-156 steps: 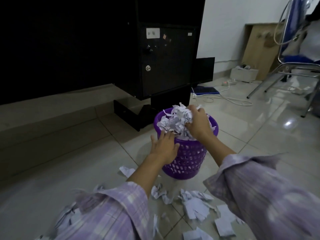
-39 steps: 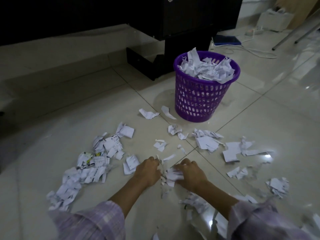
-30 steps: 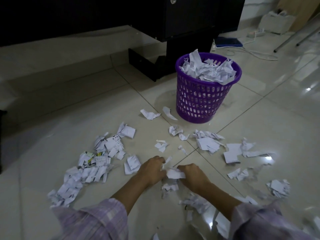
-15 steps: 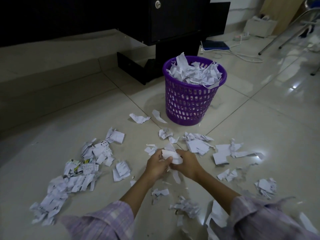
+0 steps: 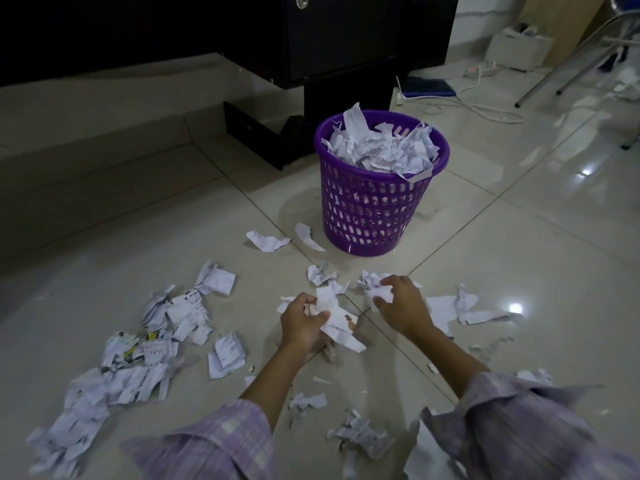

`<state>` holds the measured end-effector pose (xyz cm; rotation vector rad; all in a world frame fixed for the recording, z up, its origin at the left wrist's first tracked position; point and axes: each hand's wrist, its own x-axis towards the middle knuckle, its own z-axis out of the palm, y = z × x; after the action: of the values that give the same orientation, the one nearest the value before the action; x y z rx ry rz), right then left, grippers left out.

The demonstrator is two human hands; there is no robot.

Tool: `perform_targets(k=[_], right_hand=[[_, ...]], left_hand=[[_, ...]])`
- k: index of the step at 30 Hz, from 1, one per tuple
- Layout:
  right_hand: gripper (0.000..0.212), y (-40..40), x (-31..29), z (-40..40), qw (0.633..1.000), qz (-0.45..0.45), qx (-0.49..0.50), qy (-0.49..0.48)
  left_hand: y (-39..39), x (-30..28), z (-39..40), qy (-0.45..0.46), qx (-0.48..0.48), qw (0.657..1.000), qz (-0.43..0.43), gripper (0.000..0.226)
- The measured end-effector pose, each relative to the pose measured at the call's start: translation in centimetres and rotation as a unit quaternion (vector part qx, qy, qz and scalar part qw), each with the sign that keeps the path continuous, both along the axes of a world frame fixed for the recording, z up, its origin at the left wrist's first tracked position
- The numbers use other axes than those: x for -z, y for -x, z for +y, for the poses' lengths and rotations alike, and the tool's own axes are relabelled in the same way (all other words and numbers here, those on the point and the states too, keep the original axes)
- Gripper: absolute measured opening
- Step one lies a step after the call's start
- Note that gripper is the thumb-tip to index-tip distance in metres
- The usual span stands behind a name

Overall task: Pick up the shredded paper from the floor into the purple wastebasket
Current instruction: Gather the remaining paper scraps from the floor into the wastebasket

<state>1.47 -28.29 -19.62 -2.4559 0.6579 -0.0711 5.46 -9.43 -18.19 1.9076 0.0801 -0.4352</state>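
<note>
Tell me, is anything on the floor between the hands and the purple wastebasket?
Only loose paper scraps lie between the left hand, the right hand and the purple wastebasket. Nothing solid blocks the way.

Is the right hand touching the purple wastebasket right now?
Apart. The head view shows bare floor between the right hand, which grips paper scraps, and the purple wastebasket.

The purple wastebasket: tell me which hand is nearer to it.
Right. The right hand grips scraps on the floor just in front of the purple wastebasket; the left hand, holding a paper bunch, sits lower and further left.
</note>
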Motion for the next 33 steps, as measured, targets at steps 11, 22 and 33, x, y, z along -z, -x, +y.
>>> perform_targets(k=[11,22,33], right_hand=[[0.1,-3.0,4.0,-3.2,0.977,0.19,-0.053,0.08],[0.032,-1.0,4.0,-0.5,0.955,0.102,-0.144,0.239],[0.023,-0.8,0.8,2.0,0.998,0.011,-0.047,-0.047]], left_hand=[[-0.8,2.0,0.3,0.007,-0.037,0.997,0.069,0.018],[-1.0,1.9,0.2,0.038,-0.05,0.993,0.102,0.017],[-0.3,0.8,0.5,0.037,-0.063,0.991,0.115,0.019]])
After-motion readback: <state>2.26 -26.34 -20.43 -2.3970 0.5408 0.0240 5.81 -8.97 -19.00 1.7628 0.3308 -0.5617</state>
